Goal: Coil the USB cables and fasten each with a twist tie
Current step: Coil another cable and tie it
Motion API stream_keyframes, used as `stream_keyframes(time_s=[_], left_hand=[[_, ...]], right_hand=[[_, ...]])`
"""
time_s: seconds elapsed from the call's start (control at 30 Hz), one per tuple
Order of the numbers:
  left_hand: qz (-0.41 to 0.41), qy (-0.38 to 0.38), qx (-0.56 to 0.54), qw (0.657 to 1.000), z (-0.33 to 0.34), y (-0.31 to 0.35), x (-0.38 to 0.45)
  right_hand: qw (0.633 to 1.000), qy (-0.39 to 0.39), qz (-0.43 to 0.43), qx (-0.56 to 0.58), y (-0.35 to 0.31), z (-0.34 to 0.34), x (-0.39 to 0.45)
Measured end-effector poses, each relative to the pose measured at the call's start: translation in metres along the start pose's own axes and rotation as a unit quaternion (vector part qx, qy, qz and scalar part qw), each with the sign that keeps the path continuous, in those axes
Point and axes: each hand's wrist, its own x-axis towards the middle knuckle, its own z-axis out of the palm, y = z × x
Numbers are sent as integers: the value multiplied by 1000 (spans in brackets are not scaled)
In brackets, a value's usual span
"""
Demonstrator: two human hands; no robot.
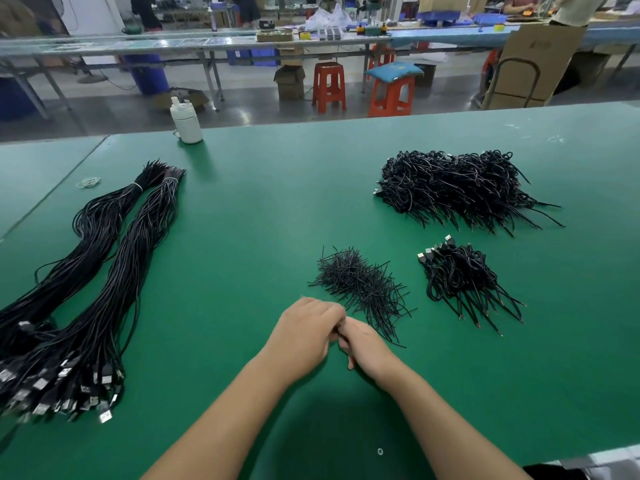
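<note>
both hands met at the near middle of the green table (242,209), the left hand (304,336) and right hand (363,348) curled fingertip to fingertip over something small and dark (what exactly, i could not tell). the twist ties (360,289) lay just beyond the right hand, strands running mostly away and rightward. the uncoiled cables (93,282) stretched lengthwise far on the left, nearer the left hand, across open cloth. finished coils (460,188) sat well apart, far right.
</note>
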Motion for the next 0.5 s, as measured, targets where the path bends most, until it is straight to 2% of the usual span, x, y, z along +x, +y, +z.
stream_keyframes(time_s=[0.1,0.2,0.27,0.4,0.5], left_hand=[[-132,8,-75,988,8,2,1],[-264,3,-181,947,14,5,4],[-322,-9,-217,921,14,7,6],[-365,-77,-208,904,10,2,7],[-374,-121,-204,896,4,-10,5]], right_hand=[[1000,-3,-14,-3,4,1,-2],[999,4,-25,-22,8,3,-6],[995,20,-49,-83,9,4,-9],[956,34,-94,-277,13,11,-11],[920,49,-139,-363,14,17,-11]])
